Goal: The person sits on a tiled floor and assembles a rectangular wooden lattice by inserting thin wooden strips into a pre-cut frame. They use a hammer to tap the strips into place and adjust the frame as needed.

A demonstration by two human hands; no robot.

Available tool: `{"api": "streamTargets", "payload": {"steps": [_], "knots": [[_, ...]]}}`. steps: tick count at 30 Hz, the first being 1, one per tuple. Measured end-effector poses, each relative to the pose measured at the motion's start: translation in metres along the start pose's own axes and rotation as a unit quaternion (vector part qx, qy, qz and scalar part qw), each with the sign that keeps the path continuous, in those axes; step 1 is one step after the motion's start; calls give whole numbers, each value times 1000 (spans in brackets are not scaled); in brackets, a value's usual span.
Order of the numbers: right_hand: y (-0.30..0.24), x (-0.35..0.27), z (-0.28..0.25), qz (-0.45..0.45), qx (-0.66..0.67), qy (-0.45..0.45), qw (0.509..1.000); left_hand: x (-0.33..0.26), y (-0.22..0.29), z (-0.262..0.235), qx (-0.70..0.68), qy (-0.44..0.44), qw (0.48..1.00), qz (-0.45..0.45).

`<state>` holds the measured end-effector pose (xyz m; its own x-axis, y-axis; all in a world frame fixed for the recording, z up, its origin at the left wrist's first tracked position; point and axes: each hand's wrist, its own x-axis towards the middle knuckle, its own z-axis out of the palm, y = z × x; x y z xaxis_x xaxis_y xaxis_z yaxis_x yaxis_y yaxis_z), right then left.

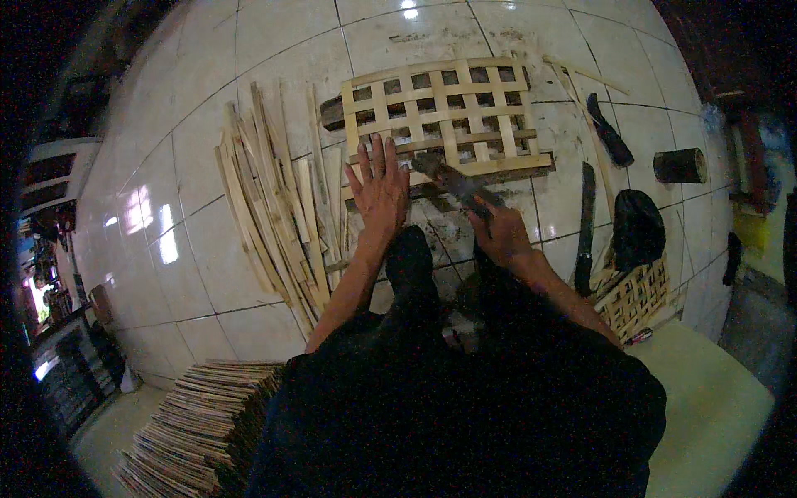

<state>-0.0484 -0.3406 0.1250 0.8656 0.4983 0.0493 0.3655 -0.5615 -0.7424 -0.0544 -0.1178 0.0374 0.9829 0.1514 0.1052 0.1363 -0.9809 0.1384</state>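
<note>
A woven lattice of pale bamboo strips [452,124] lies on a dark wooden board [332,114] that shows at its left end. My left hand [380,187] rests flat on the lattice's near left edge, fingers spread, holding nothing. My right hand [503,235] is wrapped round the handle of a dark hammer [457,183], slightly blurred. The hammer's head is over the near edge of the lattice, just right of my left fingers. Whether the head touches the strips, I cannot tell.
Loose bamboo strips [278,191] lie on the tiled floor at left. To the right are a long-bladed knife [586,224], a dark curved tool [608,133], a dark cylinder [679,166] and another woven lattice [638,295]. A stack of slatted pieces [203,415] sits at lower left.
</note>
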Motion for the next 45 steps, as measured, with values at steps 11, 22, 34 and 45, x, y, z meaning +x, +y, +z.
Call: {"api": "streamTargets", "payload": {"steps": [11,22,34,45], "knots": [[43,-15,29,-24,-92,6,995,11,8,-1,49,-22,998,12],[86,-146,-34,330,-116,129,928,-1,19,-19,-56,64,993,87],[130,-206,-70,323,-327,225,859,13,27,2,-165,-11,972,164],[73,-194,-65,413,-147,6,899,40,70,19,-91,30,958,271]]}}
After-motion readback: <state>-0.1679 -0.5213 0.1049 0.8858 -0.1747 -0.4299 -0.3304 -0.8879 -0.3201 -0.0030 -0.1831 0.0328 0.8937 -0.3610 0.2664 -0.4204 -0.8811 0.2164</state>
